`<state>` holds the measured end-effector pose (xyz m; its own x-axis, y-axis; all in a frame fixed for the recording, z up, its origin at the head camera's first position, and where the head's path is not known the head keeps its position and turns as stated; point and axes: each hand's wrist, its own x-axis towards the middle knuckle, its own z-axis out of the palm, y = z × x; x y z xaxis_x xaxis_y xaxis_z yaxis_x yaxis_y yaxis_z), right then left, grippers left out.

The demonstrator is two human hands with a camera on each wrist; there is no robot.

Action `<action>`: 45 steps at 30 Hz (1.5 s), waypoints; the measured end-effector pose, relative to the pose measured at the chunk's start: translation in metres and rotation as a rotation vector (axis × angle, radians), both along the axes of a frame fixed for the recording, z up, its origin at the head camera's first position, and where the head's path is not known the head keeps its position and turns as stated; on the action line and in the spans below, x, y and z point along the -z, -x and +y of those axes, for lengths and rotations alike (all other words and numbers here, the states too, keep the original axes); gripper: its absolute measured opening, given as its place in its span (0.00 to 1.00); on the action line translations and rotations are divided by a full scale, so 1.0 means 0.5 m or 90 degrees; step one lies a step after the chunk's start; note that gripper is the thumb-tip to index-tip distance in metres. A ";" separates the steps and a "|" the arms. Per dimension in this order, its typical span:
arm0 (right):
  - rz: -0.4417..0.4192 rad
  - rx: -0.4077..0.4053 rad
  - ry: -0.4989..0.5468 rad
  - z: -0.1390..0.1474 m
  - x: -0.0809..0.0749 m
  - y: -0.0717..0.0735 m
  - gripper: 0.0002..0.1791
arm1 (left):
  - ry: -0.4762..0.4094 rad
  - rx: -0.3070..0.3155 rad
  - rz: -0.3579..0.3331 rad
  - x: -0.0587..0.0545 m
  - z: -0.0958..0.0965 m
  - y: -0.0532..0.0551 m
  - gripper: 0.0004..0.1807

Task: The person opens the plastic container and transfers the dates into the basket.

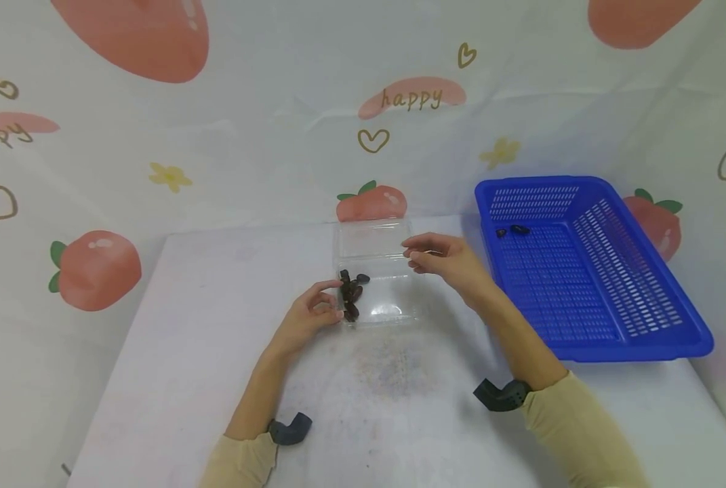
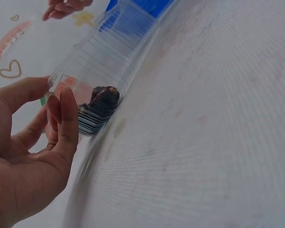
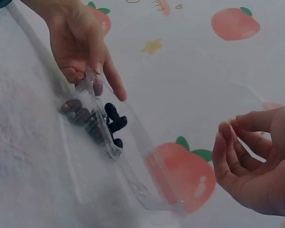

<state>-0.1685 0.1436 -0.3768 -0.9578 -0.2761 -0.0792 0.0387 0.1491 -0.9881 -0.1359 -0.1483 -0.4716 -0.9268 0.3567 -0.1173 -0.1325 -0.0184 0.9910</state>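
Several dark brown dates [image 1: 352, 293] lie bunched along the left side of a clear plastic box [image 1: 393, 298], whose lid stands folded back behind it. My left hand [image 1: 311, 313] pinches the box's left rim beside the dates. In the left wrist view, ribbed walls of the box partly blur the dates [image 2: 104, 99]. Over the box's right part hovers my right hand [image 1: 445, 261], apart from the box. Its fingers [image 3: 235, 152] are loosely bent, fingertips close to the thumb, and nothing shows between them.
A blue slotted basket [image 1: 698, 335] stands to the right, with dark dates [image 1: 519, 230] in its far left corner. A fruit-printed cloth [image 1: 265, 149] hangs behind the white table [image 1: 216, 325].
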 end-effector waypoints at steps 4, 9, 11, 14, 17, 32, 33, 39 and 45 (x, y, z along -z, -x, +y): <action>0.010 -0.006 0.036 -0.019 0.020 0.001 0.16 | 0.010 -0.010 -0.007 -0.003 0.001 -0.001 0.31; 0.008 -0.022 0.063 -0.043 0.049 0.009 0.17 | 0.013 -0.009 -0.010 -0.003 -0.001 -0.002 0.31; -0.001 -0.022 0.070 -0.052 0.061 0.013 0.17 | 0.012 -0.006 -0.008 -0.003 -0.001 -0.002 0.31; -0.009 -0.019 0.069 -0.065 0.078 0.020 0.17 | 0.006 0.000 0.000 -0.002 -0.002 -0.001 0.31; -0.009 -0.018 0.060 -0.079 0.093 0.027 0.16 | -0.002 0.003 0.003 0.000 -0.002 -0.001 0.32; -0.014 -0.064 -0.034 -0.128 0.111 0.041 0.16 | -0.014 -0.006 -0.033 -0.015 -0.002 -0.005 0.32; -0.003 -0.059 -0.060 -0.129 0.114 0.042 0.15 | -0.011 -0.006 -0.027 -0.014 -0.002 -0.005 0.32; 0.030 -0.046 -0.148 -0.132 0.146 0.055 0.14 | -0.017 0.005 -0.008 0.004 -0.003 0.002 0.32; 0.014 -0.048 -0.161 -0.133 0.148 0.055 0.14 | -0.016 0.003 -0.014 0.003 -0.002 0.003 0.32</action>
<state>-0.1962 0.0771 -0.4510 -0.9375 -0.3210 -0.1345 -0.0029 0.3934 -0.9194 -0.1376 -0.1491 -0.4732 -0.9227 0.3635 -0.1285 -0.1545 -0.0431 0.9871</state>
